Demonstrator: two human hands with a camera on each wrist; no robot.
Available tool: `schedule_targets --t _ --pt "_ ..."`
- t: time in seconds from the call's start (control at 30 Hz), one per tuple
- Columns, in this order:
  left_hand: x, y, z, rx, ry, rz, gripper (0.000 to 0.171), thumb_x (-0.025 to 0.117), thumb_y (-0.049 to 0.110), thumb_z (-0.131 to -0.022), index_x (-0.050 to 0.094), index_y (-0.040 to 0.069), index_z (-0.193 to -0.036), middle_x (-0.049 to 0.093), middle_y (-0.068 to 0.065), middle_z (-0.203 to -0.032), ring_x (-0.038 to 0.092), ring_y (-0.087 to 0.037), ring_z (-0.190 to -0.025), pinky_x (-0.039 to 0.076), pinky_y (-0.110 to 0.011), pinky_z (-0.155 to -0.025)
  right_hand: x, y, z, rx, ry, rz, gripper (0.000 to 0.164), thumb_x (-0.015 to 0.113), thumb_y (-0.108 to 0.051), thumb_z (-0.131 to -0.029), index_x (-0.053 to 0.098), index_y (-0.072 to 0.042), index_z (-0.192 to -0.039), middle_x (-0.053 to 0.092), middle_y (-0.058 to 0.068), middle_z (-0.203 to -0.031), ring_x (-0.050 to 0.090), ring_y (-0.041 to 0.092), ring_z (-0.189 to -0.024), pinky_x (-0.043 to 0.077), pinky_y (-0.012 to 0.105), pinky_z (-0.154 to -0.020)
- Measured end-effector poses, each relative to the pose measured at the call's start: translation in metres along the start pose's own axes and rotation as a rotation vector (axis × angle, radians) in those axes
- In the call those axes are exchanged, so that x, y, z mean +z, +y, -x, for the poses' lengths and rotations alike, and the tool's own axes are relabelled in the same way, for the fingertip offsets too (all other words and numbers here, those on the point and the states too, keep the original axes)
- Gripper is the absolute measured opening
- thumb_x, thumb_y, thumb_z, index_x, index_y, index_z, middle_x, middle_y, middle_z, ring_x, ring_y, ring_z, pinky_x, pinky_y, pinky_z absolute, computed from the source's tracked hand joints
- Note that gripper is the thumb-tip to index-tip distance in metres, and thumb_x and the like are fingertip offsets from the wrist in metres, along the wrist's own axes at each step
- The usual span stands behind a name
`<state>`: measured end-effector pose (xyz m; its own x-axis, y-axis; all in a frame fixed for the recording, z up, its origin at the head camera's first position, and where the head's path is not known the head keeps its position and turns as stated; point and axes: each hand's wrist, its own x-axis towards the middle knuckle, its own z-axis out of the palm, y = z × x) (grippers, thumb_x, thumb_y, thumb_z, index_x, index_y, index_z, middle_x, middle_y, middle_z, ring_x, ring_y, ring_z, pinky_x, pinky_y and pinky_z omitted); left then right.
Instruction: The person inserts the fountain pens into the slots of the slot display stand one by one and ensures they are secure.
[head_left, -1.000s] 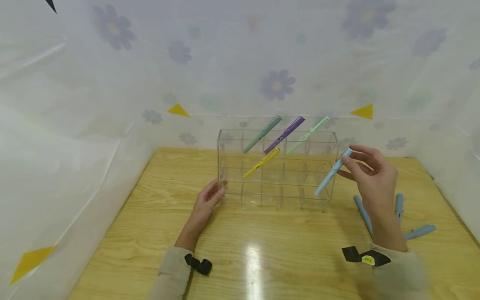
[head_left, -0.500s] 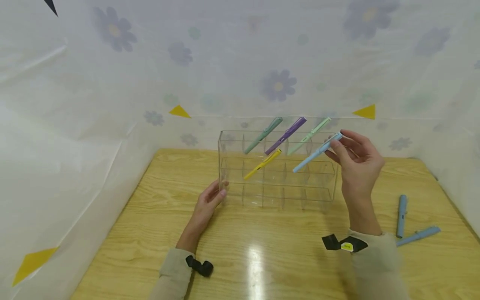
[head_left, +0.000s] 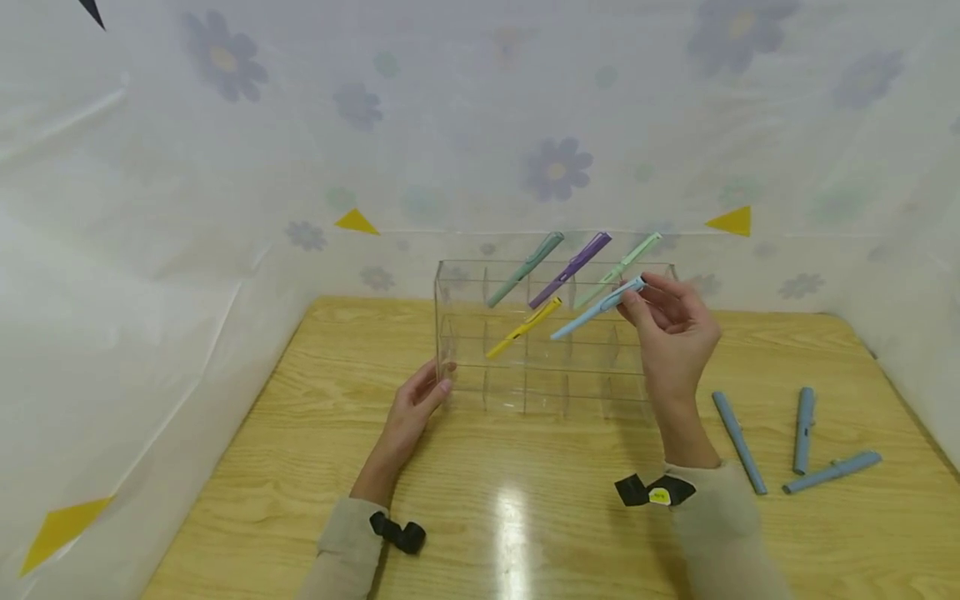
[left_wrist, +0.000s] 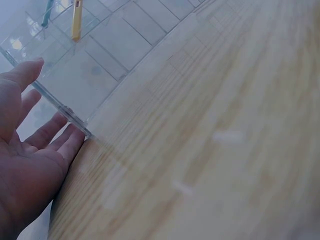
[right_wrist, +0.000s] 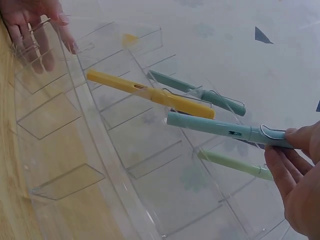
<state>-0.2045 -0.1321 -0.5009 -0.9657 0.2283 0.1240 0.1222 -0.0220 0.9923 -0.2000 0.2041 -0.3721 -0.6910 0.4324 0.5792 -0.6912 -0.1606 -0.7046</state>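
Observation:
A clear tiered rack with dividers (head_left: 545,367) stands on the table. My left hand (head_left: 408,412) rests against its left side, fingers extended along the side wall (left_wrist: 60,107). Between thumb and fingertips my right hand (head_left: 678,342) pinches a light blue fountain pen (head_left: 596,312) by its cap end. That pen slants over the middle tier, right of a yellow pen (head_left: 522,329) lying there. Whether its lower end touches the rack I cannot tell. Along the top tier lean a grey-green pen (head_left: 525,270), a purple pen (head_left: 570,271) and a pale green pen (head_left: 632,257).
Right of the rack, three blue-grey pens lie on the wooden table: one slanted pen (head_left: 738,442), one upright in view (head_left: 804,429) and one nearly crosswise (head_left: 832,472). A flower-patterned sheet (head_left: 465,125) hangs behind and at the sides.
My right hand has carried the light blue pen up and left from the rack's right end to beside the yellow pen. The left hand has stayed at the rack's side.

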Motion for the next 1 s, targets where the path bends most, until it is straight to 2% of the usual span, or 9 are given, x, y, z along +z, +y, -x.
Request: schedule_targets --t 0.13,0.23,0.4,0.57,0.83,1.0 --pt "0.0 0.0 0.0 -0.001 0.006 0.004 0.049 0.06 0.02 -0.106 0.049 0.014 -0.154 0.055 -0.016 -0.147 0.047 -0.03 -0.14 0.045 -0.024 -0.104 0.002 0.007 0.006 0.01 -0.034 0.09 0.029 0.076 0.007 -0.088 0.068 0.016 -0.114 0.074 0.019 -0.096 0.076 0.022 -0.082 0.06 0.032 -0.077" --pt "0.0 0.0 0.001 0.003 0.005 0.007 0.049 0.06 0.019 -0.106 0.049 0.013 -0.153 0.055 -0.016 -0.147 0.047 -0.03 -0.14 0.045 -0.024 -0.103 0.003 0.011 0.009 0.033 -0.056 0.108 0.027 0.076 0.007 -0.089 0.068 0.016 -0.113 0.074 0.018 -0.094 0.075 0.022 -0.079 0.06 0.031 -0.075" --pt "0.0 0.001 0.001 0.004 0.001 0.011 0.049 0.06 0.019 -0.106 0.048 0.013 -0.154 0.055 -0.016 -0.148 0.047 -0.029 -0.141 0.045 -0.023 -0.103 0.005 0.016 0.011 0.07 -0.098 0.124 0.026 0.074 0.007 -0.09 0.067 0.018 -0.112 0.074 0.02 -0.093 0.076 0.022 -0.079 0.06 0.034 -0.074" --pt "0.001 0.001 0.0 0.002 0.003 0.012 0.049 0.06 0.019 -0.106 0.048 0.013 -0.154 0.055 -0.017 -0.147 0.047 -0.029 -0.141 0.045 -0.023 -0.103 0.004 0.019 0.013 0.122 -0.129 0.188 0.023 0.074 0.005 -0.091 0.07 0.015 -0.111 0.074 0.024 -0.094 0.076 0.022 -0.079 0.06 0.033 -0.073" --pt "0.001 0.002 0.0 -0.012 0.005 0.003 0.051 0.061 0.019 -0.106 0.048 0.012 -0.154 0.055 -0.016 -0.148 0.047 -0.028 -0.141 0.044 -0.025 -0.105 -0.006 0.02 0.008 0.119 -0.228 0.281 0.021 0.069 0.003 -0.095 0.071 0.011 -0.114 0.071 0.031 -0.101 0.076 0.021 -0.085 0.059 0.034 -0.076" --pt "0.001 0.003 0.001 -0.013 0.013 -0.003 0.051 0.061 0.02 -0.106 0.048 0.013 -0.154 0.056 -0.013 -0.147 0.047 -0.027 -0.141 0.043 -0.025 -0.106 -0.005 0.02 0.007 0.11 -0.219 0.364 0.02 0.072 -0.002 -0.095 0.07 0.009 -0.111 0.073 0.028 -0.098 0.076 0.015 -0.081 0.06 0.031 -0.073"
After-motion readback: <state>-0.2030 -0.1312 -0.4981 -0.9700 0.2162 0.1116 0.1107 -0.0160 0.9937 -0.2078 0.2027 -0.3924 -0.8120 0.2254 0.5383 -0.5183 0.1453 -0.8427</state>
